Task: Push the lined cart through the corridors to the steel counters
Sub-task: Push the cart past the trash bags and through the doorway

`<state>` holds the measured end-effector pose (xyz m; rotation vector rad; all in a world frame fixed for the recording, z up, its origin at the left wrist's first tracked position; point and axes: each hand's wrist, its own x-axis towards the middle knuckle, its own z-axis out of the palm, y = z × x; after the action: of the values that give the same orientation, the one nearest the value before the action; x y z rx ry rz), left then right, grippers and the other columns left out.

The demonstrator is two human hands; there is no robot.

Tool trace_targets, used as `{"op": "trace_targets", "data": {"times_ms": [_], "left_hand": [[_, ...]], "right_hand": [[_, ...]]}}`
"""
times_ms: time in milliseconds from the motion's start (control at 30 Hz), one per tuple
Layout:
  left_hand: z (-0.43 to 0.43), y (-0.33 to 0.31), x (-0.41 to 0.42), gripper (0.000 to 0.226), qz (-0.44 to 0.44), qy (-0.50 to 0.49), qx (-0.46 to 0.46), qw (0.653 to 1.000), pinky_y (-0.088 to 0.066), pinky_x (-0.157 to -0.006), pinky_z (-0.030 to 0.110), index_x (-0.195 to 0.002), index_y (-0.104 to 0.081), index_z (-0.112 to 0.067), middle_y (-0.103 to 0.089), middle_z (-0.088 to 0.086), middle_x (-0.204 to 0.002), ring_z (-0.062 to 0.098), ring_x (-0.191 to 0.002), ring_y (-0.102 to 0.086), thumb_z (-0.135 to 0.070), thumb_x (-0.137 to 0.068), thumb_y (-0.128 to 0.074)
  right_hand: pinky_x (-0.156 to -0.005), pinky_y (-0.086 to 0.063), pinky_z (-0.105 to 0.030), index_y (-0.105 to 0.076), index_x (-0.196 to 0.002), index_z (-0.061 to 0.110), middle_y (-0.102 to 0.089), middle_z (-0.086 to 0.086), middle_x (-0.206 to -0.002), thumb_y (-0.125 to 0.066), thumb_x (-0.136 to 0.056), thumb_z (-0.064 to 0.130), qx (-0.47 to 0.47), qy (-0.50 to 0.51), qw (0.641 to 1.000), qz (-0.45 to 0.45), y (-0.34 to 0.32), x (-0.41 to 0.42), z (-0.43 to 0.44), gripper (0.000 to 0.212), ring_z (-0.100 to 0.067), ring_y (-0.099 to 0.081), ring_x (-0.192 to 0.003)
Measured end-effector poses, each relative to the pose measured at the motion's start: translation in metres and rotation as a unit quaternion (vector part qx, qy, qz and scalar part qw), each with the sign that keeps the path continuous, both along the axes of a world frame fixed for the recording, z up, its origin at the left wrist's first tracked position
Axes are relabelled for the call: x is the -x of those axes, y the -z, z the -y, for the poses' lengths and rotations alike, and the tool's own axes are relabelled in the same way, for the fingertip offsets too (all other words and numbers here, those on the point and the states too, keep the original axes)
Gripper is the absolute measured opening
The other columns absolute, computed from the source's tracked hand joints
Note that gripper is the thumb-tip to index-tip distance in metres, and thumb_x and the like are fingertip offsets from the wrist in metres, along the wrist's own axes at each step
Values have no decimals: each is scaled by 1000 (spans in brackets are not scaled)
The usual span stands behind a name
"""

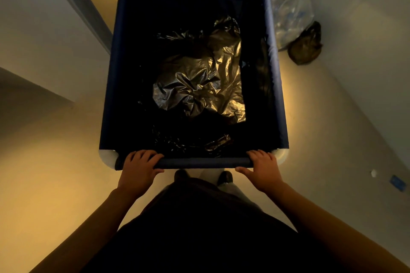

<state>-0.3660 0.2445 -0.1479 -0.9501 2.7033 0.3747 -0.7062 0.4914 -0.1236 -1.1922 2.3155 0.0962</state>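
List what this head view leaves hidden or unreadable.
Head view:
cart wheels: hidden beneath its own body.
Anything under the black liner: covered and dark.
clear bag contents: blurred.
blue floor item: too small to identify.
Steel counters: out of frame.

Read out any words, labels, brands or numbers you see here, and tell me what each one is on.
No readable text anywhere in this view.
The cart: its blue fabric rim and the black plastic inside show no print.
The blue patch on the floor at right: too small and blurred to read.
The clear bag by the wall: blue specks inside, too blurred to tell.
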Motion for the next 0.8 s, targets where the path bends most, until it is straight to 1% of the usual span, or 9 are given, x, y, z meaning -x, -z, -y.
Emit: {"op": "trace_targets", "data": {"times_ms": [133,267,500,567,667,800], "left_hand": [[23,-2,1,55,-3,28,-7,1000,-37,-104,48,-132,-57,-32,-62,-3,-128,26,-120,-55,-62,-94,-30],[51,-6,9,56,-12,52,-4,999,-37,-105,47,-129,-59,-31,-62,-3,-126,25,-119,-55,-64,-93,-32],[98,-14,31,65,3,70,18,997,-38,-103,48,-127,-61,-27,-62,1,-126,29,-118,-56,-69,-88,-31],[112,-14,38,64,-1,69,25,997,-40,-100,48,-124,-62,-24,-63,3,-123,29,-115,-57,-71,-88,-37],[131,-14,51,55,-6,77,34,996,-42,-93,47,-116,-63,-19,-65,6,-113,31,-105,-58,-66,-87,-57],[154,-17,73,53,-12,95,37,995,-44,-85,47,-105,-63,-14,-64,10,-98,33,-91,-59,-63,-84,-63]], "right_hand": [[-123,-20,-45,-45,-150,24,-49,1,-154,-41,-91,77,-7,23,1000,6,4,-10,1,80,-24,-35,-148],[-124,-19,-45,-39,-154,23,-43,1,-158,-44,-95,68,0,47,999,18,8,-21,5,74,-24,-30,-150],[-125,-19,-45,-33,-156,21,-39,-1,-160,-46,-101,54,8,79,996,33,10,-34,20,65,-24,-29,-151],[-125,-20,-45,-32,-157,22,-38,-1,-161,-47,-102,51,9,90,995,35,11,-38,26,64,-23,-28,-151],[-125,-20,-44,-29,-158,21,-37,-2,-161,-48,-102,49,8,110,993,30,12,-41,34,65,-23,-28,-151],[-124,-21,-44,-29,-158,20,-39,-3,-160,-50,-102,47,10,127,991,33,7,-36,46,65,-25,-30,-150]]}}
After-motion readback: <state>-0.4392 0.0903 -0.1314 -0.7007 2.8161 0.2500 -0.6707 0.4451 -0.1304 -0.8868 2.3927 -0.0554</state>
